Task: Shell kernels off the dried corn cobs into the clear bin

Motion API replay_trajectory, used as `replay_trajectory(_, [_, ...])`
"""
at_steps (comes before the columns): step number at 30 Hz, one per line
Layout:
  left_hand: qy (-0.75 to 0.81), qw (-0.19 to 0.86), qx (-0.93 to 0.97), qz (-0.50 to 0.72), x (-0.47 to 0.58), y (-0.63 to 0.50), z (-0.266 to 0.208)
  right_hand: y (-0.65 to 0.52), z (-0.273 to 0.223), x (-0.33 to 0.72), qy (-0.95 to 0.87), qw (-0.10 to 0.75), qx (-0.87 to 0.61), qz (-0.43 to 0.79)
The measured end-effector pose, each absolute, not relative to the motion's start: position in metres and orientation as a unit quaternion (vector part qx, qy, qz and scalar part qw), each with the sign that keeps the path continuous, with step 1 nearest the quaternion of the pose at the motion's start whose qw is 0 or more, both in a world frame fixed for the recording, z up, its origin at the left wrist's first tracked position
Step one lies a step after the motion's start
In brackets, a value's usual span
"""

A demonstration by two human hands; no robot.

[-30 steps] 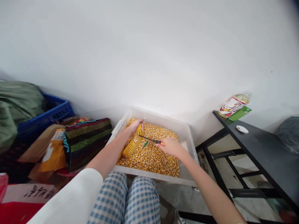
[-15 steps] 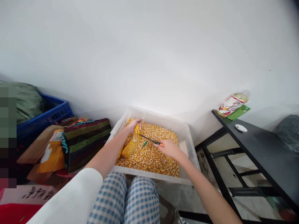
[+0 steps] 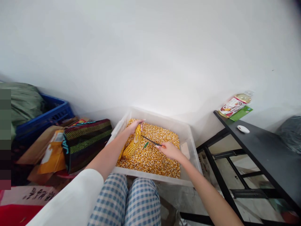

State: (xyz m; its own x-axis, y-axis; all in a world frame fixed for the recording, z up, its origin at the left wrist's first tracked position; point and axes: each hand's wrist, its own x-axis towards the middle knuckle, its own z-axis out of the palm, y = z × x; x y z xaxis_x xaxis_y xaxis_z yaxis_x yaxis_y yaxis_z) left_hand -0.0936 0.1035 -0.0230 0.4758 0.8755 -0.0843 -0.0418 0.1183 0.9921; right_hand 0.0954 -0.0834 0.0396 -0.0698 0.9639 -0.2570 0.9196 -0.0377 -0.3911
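Note:
My left hand [image 3: 134,126] is closed around the upper part of a corn cob [image 3: 137,134], held upright above the kernels at the bin's left side. A bare pale strip shows at the cob's lower end. My right hand [image 3: 169,150] grips what looks like a screwdriver [image 3: 150,140], dark-shafted with orange at the handle. Its tip points left and reaches the held cob; whether it touches the kernels is hard to tell. More corn cobs [image 3: 130,150] lie below my left hand. Loose corn kernels [image 3: 162,160] fill much of the translucent plastic bin [image 3: 162,116].
A small green piece [image 3: 146,145] lies on the kernels. Left of the bin are a striped mesh bag [image 3: 88,142], cardboard and a blue crate [image 3: 56,111]. At right, a black table [image 3: 263,144] bears a bottle [image 3: 235,105] and a white oval object [image 3: 243,129]. A white wall rises behind.
The tool's tip and my right hand have shifted very slightly to the right. My left hand keeps the cob in nearly the same place.

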Motion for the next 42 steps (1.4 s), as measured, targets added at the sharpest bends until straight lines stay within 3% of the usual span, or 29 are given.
replay_trajectory(3, [0.341,0.697,0.535,0.333,-0.094,0.106,-0.026,-0.083,0.04,0.095,-0.694,0.049,-0.682,0.228])
replay_trajectory(18, [0.328,0.728,0.51,0.319,-0.093,0.109,-0.029,-0.085,0.047,0.091,-0.708,0.043,-0.682,0.177])
replay_trajectory(29, [0.321,0.734,0.499,0.329,-0.091,0.11,-0.03,-0.105,0.053,0.061,-0.699,-0.071,-0.711,0.014])
replay_trajectory(42, [0.315,0.729,0.514,0.326,-0.091,0.113,-0.035,-0.106,0.055,0.058,-0.688,-0.077,-0.721,0.028])
